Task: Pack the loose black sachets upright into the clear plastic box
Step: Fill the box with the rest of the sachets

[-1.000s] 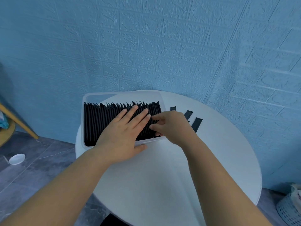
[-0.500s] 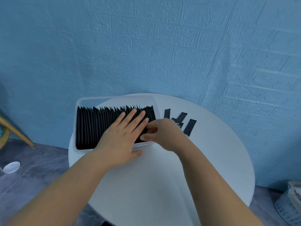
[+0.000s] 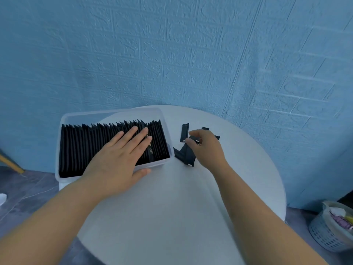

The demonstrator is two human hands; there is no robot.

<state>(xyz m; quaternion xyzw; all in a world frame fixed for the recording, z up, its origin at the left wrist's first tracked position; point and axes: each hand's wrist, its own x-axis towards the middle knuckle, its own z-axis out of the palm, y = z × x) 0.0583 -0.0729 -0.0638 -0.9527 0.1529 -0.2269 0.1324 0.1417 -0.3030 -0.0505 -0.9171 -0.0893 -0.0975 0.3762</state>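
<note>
Surface: round white table (image 3: 172, 217) set against a blue, brick-embossed wall (image 3: 191, 54); the table's near side runs out of the bottom of the view.
Box: the clear plastic box (image 3: 112, 113) sits at the far left of the table, with its left end reaching past the table's rim.
Packed row: black packed sachets (image 3: 86, 148) stand upright on edge, side by side along the box. Their pointed tops show at the far side.
Left hand: the left hand (image 3: 118, 161) lies flat on the right half of the row, fingers straight and close together, pressing on the tops. Its thumb lies outside the box's near wall, on the table. It covers the sachets beneath it.
Loose pile: the loose sachets (image 3: 189, 155) lie flat on the table just right of the box, some crossing each other. One lies apart at the far side (image 3: 184, 132).
Right hand: the right hand (image 3: 208, 150) is over the pile, thumb and forefinger closed on the end of a pinched sachet (image 3: 197, 140). Whether that sachet is off the table cannot be told.
Hidden: two more loose ones show only as corners behind the right hand, so the pile cannot be counted.
Around: a grey slatted basket (image 3: 324, 236) stands on the floor (image 3: 28, 188) at lower right, cut by the frame. Its contents are hard to make out.
</note>
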